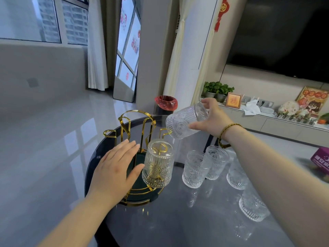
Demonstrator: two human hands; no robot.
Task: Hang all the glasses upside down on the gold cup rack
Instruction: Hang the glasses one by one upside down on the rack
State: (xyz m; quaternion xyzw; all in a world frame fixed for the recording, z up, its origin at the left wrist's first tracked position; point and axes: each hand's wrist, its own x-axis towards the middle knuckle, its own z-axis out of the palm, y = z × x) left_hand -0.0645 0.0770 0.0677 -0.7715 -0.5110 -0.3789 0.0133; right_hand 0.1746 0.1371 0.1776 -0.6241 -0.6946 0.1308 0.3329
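The gold cup rack (pixel 137 122) stands on a dark round tray at the left edge of the grey table. One ribbed clear glass (pixel 158 164) hangs upside down on a front prong. My left hand (pixel 115 168) is open, fingers spread, just left of that hung glass, thumb close to it. My right hand (pixel 211 120) holds a second ribbed glass (pixel 183 122) tilted on its side above the rack's right prong, with the mouth pointing down-left. Several more glasses (pixel 195 169) stand upright on the table to the right.
The round grey table (pixel 178 220) ends close to the rack on the left, with shiny floor beyond. A red-lined bin (pixel 166 102) stands behind the table. A purple box (pixel 320 159) lies at the far right. A low cabinet with plants and pictures runs along the back wall.
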